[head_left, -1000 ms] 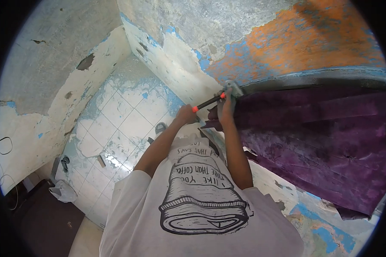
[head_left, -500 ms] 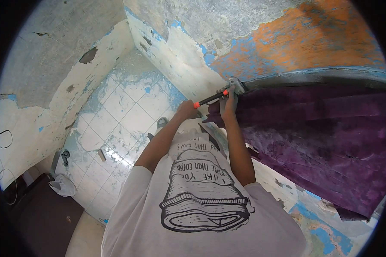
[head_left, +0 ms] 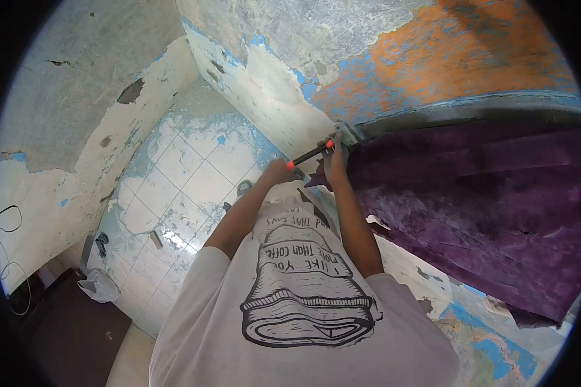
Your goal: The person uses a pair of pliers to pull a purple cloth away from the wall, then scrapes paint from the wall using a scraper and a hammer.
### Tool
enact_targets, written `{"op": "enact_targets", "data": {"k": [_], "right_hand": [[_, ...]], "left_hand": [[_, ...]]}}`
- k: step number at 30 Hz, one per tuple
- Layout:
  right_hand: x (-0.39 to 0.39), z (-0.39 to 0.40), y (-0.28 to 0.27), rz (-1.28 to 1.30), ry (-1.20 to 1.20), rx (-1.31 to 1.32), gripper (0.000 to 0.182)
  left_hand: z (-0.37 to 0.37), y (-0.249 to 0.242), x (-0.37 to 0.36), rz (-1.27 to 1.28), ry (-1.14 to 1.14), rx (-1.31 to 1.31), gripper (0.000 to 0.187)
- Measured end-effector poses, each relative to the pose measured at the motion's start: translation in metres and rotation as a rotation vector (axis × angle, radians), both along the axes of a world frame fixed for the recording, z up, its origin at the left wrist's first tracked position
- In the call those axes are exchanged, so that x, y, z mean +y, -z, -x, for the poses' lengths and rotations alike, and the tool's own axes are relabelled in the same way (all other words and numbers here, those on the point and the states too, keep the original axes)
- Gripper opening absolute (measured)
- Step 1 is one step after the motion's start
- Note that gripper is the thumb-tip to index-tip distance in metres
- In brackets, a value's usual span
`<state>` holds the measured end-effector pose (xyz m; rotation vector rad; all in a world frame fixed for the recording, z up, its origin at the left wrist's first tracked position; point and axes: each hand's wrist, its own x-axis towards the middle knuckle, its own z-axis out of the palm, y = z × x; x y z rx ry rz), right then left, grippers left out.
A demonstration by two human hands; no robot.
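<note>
A scraper with a black handle [head_left: 310,155], red bands and a grey head [head_left: 345,131] slants across in front of me. My left hand [head_left: 277,173] is closed around the lower end of the handle. Farther up, my right hand [head_left: 335,160] is closed around the tool just below its head. The head lies against the peeling wall [head_left: 303,106], at the left end of a dark ledge [head_left: 471,124]. Beside my right hand hangs a purple cloth [head_left: 458,193], its torn left edge near my wrist. My fingers are partly hidden by the tool.
Orange and blue paint flakes on the wall [head_left: 432,71] above the ledge. The tiled floor [head_left: 203,184] carries pale patches, a small block [head_left: 156,240], a dark object [head_left: 101,243] and a white plastic bag [head_left: 99,286]. A brown surface [head_left: 77,329] stands at lower left, near a thin wire [head_left: 19,277].
Both hands and the scraper have shifted slightly left and back toward me, the head staying near the ledge's end. The view has tilted a little. The grip looks the same.
</note>
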<state>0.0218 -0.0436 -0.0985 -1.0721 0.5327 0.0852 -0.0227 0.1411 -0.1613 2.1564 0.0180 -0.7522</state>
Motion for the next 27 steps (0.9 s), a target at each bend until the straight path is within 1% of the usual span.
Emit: {"op": "enact_targets", "data": {"k": [1, 3, 4, 6, 8, 10, 11, 13, 14, 15, 16, 18, 19, 20, 21, 22, 23, 24, 25, 26, 27], "right_hand": [[0.001, -0.002, -0.002, -0.014, 0.025, -0.019, 0.035], [0.003, -0.006, -0.008, -0.013, 0.037, -0.066, 0.034], [0.004, -0.005, -0.018, -0.02, 0.04, -0.056, 0.034], [0.003, -0.005, -0.034, -0.004, -0.005, -0.143, 0.034], [-0.002, -0.006, -0.018, -0.012, -0.03, -0.151, 0.036], [0.0, -0.003, -0.007, -0.001, -0.009, -0.014, 0.037], [0.0, -0.003, -0.003, 0.066, -0.045, -0.047, 0.037], [0.002, -0.009, -0.015, 0.027, -0.025, -0.067, 0.036], [0.002, -0.01, -0.02, -0.012, -0.002, -0.075, 0.036], [0.003, -0.013, -0.034, -0.012, -0.024, -0.153, 0.035], [0.002, -0.009, -0.035, -0.012, -0.017, -0.142, 0.035], [-0.003, -0.015, -0.045, 0.081, -0.083, -0.232, 0.034], [-0.003, -0.014, -0.04, 0.058, -0.069, -0.233, 0.035], [-0.001, -0.009, -0.034, 0.061, -0.065, -0.25, 0.035], [-0.001, -0.003, -0.023, 0.017, -0.047, -0.155, 0.034], [0.003, -0.001, -0.02, -0.03, -0.032, -0.059, 0.034], [0.005, -0.001, -0.017, -0.031, -0.032, -0.073, 0.034], [0.008, -0.001, -0.017, 0.02, -0.064, -0.011, 0.032], [0.014, -0.001, -0.021, 0.071, -0.093, 0.053, 0.031], [0.02, -0.004, -0.026, 0.066, -0.089, 0.04, 0.031], [0.03, -0.008, -0.042, 0.251, -0.202, -0.062, 0.03]], "left_hand": [[-0.001, -0.006, 0.0, 0.0, -0.006, -0.002, 0.039], [-0.001, -0.018, 0.0, -0.018, 0.027, -0.09, 0.037], [0.0, -0.014, -0.003, -0.026, 0.03, -0.08, 0.037], [-0.006, -0.008, -0.011, -0.003, -0.02, -0.054, 0.036], [-0.003, -0.003, -0.01, 0.005, 0.001, -0.064, 0.037], [0.0, 0.002, -0.006, 0.014, 0.028, -0.078, 0.038], [0.002, 0.005, -0.003, -0.006, 0.037, -0.078, 0.039], [-0.003, -0.003, -0.003, -0.027, 0.035, -0.077, 0.041], [-0.006, -0.005, -0.008, -0.029, -0.046, -0.112, 0.044], [-0.005, -0.008, -0.012, -0.031, -0.122, -0.143, 0.046], [0.0, -0.002, -0.016, -0.031, -0.115, -0.133, 0.046], [-0.01, 0.002, -0.025, -0.008, -0.116, -0.129, 0.048], [-0.011, 0.0, -0.024, -0.003, -0.112, -0.144, 0.048], [-0.005, -0.002, -0.017, 0.027, -0.03, -0.124, 0.051], [-0.001, -0.004, -0.01, 0.055, 0.052, -0.104, 0.054], [-0.003, -0.009, -0.003, 0.054, 0.054, -0.121, 0.054], [-0.005, -0.014, 0.004, 0.035, 0.108, 0.051, 0.055], [-0.005, -0.018, 0.011, 0.014, 0.161, 0.226, 0.056], [-0.003, -0.009, 0.013, 0.008, 0.163, 0.215, 0.056], [-0.003, 0.0, 0.015, 0.107, 0.121, 0.226, 0.054], [-0.005, 0.006, 0.016, 0.205, 0.083, 0.234, 0.053]]}}
